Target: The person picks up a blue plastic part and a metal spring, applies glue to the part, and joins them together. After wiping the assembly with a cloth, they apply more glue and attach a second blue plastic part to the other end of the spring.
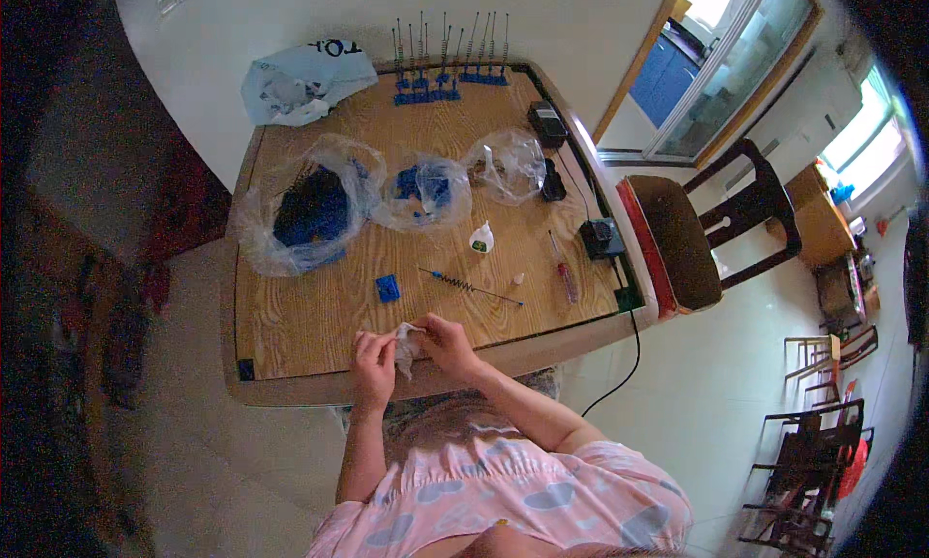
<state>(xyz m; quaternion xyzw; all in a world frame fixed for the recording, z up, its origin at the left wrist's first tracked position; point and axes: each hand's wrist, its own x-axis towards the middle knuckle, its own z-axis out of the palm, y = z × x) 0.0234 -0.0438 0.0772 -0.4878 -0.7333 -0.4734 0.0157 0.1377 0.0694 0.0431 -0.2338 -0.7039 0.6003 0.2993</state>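
Observation:
A crumpled white tissue is pinched between my two hands at the front edge of the wooden table. My left hand is closed on its left side, and my right hand grips it from the right. Just beyond my hands lies a small blue square plastic piece. Right of it rests a thin rod with a dark coil spring and blue ends. Farther back stands a small white squeeze bottle, with a small white cap and a screwdriver to its right.
Open clear plastic bags of dark and blue parts spread across the table's middle. Several upright spring rods on blue bases line the back, beside a white bag. Black boxes and a cable are at right, near a chair.

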